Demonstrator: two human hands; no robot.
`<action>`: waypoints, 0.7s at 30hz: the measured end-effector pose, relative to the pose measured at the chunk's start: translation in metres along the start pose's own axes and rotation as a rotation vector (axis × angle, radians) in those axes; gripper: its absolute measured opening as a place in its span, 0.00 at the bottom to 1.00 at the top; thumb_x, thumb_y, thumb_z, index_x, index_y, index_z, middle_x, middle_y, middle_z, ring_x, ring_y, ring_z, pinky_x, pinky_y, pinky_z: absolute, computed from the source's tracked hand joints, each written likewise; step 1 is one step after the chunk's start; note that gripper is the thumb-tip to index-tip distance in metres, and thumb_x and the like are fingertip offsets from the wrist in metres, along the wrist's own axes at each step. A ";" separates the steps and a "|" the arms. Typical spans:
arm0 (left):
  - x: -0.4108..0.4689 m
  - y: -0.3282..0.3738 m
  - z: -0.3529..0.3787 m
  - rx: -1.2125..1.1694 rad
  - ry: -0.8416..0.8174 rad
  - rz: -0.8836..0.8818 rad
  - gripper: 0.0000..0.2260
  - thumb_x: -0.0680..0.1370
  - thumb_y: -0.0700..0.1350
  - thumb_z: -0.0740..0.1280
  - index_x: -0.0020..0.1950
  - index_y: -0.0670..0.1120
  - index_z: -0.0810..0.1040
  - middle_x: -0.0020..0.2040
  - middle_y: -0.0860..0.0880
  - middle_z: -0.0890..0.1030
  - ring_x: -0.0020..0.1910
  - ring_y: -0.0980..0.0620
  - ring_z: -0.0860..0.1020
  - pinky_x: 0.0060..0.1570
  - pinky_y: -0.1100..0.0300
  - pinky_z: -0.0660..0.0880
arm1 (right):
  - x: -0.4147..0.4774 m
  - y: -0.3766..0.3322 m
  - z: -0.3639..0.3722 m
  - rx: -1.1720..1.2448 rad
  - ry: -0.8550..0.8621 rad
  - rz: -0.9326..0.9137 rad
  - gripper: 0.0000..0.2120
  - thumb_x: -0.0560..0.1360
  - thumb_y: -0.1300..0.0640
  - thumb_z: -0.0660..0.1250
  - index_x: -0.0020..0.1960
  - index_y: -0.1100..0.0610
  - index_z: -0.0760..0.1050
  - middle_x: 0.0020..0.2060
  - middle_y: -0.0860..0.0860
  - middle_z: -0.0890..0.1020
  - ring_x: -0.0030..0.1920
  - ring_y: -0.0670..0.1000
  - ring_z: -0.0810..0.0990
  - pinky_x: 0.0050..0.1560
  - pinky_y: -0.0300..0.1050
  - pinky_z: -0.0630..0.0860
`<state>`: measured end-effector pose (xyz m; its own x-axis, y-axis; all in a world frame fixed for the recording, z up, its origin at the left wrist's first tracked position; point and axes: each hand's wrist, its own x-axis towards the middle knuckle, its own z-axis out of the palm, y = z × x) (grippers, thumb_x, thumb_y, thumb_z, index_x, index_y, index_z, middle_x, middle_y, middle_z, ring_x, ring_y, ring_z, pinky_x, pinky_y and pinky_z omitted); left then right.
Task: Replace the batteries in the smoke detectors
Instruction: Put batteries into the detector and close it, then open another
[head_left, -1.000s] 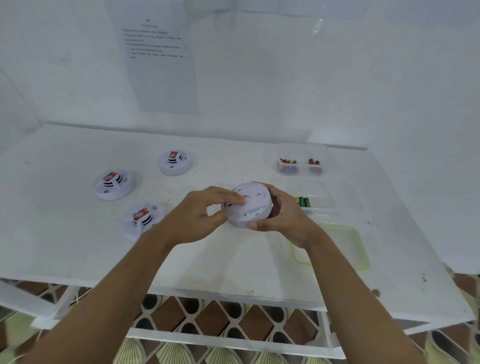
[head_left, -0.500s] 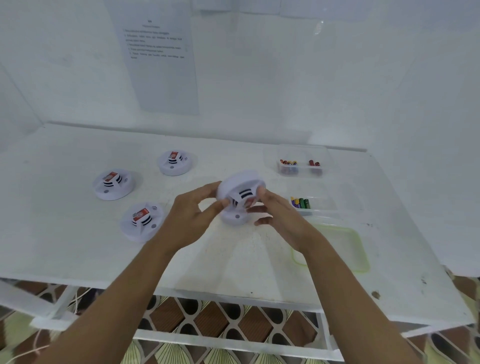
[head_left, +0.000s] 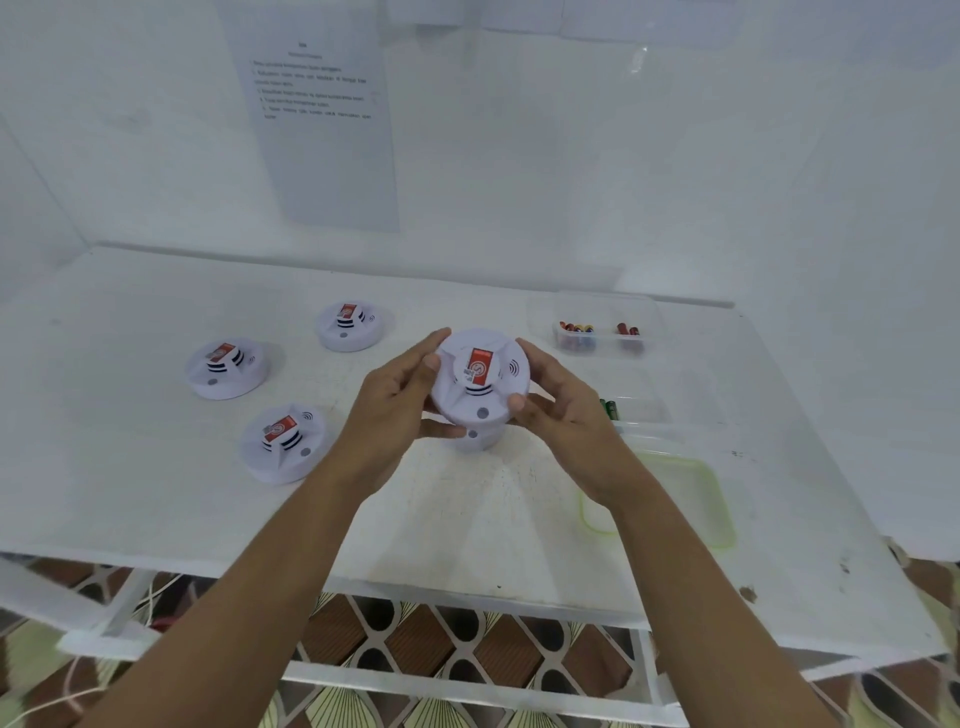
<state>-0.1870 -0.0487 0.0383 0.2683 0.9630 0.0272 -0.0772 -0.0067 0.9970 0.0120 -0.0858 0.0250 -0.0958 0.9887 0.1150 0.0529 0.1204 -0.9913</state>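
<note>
Four white round plastic smoke detectors are in view, each with a red label on its raised centre; the print on the labels is too small to read. One smoke detector (head_left: 480, 384) is held label up above the white counter (head_left: 156, 493). The left hand (head_left: 400, 410) curls fingers and thumb round its left rim, and the right hand (head_left: 561, 410) grips the right rim, thumb on the lower edge.

The other three lie on the counter to the left: a rear detector (head_left: 354, 326), a left detector (head_left: 227, 368) and a near detector (head_left: 284, 441).

Two clear plastic tubs stand on the right. The rear tub (head_left: 649, 332) holds red and gold batteries (head_left: 576, 328) in two clusters; the near tub (head_left: 644, 400) holds green batteries (head_left: 610, 408). One green-rimmed clear tray (head_left: 675, 499) lies nearest.

One printed paper sheet (head_left: 322, 156) hangs on the wall, its lines too blurred to read.
</note>
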 end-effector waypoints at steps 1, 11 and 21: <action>0.001 -0.001 0.000 -0.004 -0.012 -0.016 0.20 0.81 0.50 0.63 0.73 0.53 0.70 0.63 0.51 0.80 0.53 0.47 0.83 0.41 0.56 0.80 | -0.001 -0.001 0.000 0.004 -0.001 0.006 0.28 0.79 0.58 0.68 0.78 0.54 0.65 0.70 0.47 0.77 0.64 0.52 0.81 0.68 0.56 0.76; -0.002 -0.003 0.000 0.199 -0.086 -0.004 0.39 0.72 0.42 0.76 0.78 0.58 0.60 0.63 0.65 0.76 0.56 0.55 0.81 0.47 0.57 0.80 | -0.005 0.001 -0.001 0.017 -0.008 0.014 0.34 0.76 0.64 0.73 0.78 0.52 0.65 0.62 0.35 0.80 0.62 0.53 0.82 0.64 0.52 0.79; -0.002 -0.006 0.003 0.159 -0.066 0.048 0.34 0.71 0.37 0.76 0.72 0.57 0.68 0.63 0.57 0.78 0.55 0.50 0.81 0.39 0.62 0.77 | -0.003 0.003 0.000 -0.030 0.011 -0.010 0.38 0.73 0.71 0.74 0.77 0.51 0.65 0.60 0.31 0.79 0.58 0.55 0.83 0.57 0.47 0.81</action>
<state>-0.1844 -0.0516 0.0328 0.3312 0.9406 0.0745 0.0600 -0.0998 0.9932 0.0125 -0.0887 0.0214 -0.0855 0.9884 0.1254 0.0820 0.1324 -0.9878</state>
